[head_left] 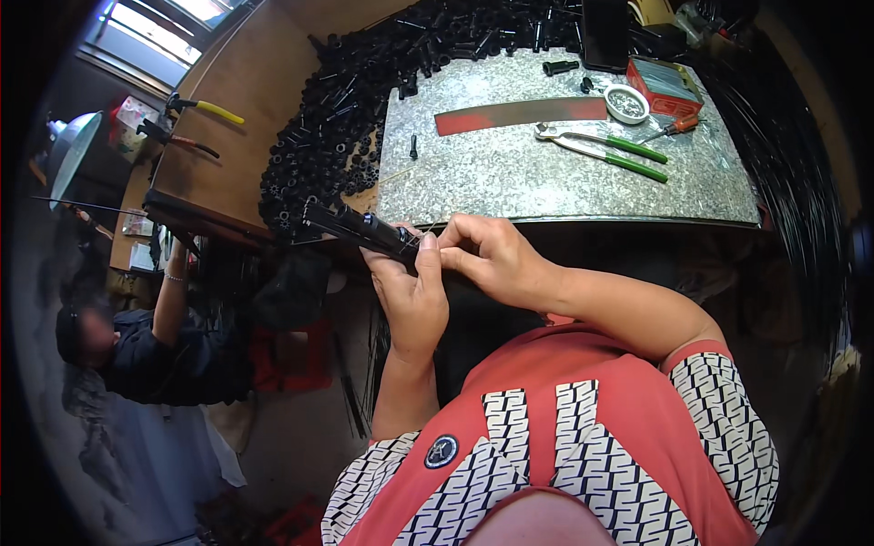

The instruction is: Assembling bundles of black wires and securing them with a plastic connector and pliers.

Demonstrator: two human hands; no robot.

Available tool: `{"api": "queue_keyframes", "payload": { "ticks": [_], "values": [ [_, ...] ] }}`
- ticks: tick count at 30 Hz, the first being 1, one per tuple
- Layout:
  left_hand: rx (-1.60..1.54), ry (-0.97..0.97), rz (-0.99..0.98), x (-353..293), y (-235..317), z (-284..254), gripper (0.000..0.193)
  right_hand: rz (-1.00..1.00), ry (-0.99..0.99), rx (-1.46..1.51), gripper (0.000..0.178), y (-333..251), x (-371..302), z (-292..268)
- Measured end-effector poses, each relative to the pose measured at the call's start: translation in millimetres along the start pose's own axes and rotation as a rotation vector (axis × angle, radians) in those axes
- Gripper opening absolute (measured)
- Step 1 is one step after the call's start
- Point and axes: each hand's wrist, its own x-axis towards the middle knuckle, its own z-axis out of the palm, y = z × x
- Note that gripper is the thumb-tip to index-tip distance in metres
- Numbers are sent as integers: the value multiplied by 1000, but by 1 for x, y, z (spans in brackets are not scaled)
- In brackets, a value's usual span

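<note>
My left hand (408, 305) is wrapped round a bundle of black tube-like parts (360, 227), its thumb lying along the near end. The bundle is tilted, pointing up and to the left, just off the front edge of the board. At that near end my right hand (501, 264) is closed, thumb and forefinger pinched beside the left thumb. Thin wire-like strands (433, 227) run between the bundle and the right fingertips. Just where the strands end is hidden by the fingers.
On the speckled board (492, 191) lie green-handled pincers (610, 155), a red-grey strip (519, 116), a white dish (626, 105), a red box (663, 89) and an orange-handled screwdriver (681, 125). Piled black parts (319, 136) surround its left. Another person (173, 355) works at left.
</note>
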Motion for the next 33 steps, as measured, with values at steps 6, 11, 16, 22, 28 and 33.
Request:
{"api": "queue_keyframes", "payload": {
  "ticks": [6,11,16,22,28,33],
  "values": [
    [-119,14,35,4,-7,5,28,95,31,193,23,15,4,-1],
    [-140,-5,46,4,-1,10,26,239,-86,299,19,9,7,-14],
    [-136,-36,59,5,1,13,24,304,-177,356,17,6,12,-23],
    [-111,-144,95,13,2,20,19,327,-167,390,18,10,6,-37],
    [-381,-184,52,20,16,42,22,27,-46,16,28,-9,-12,-91],
    [-388,-225,-15,37,-3,43,20,-26,217,-794,31,4,-35,-169]
  ]
}}
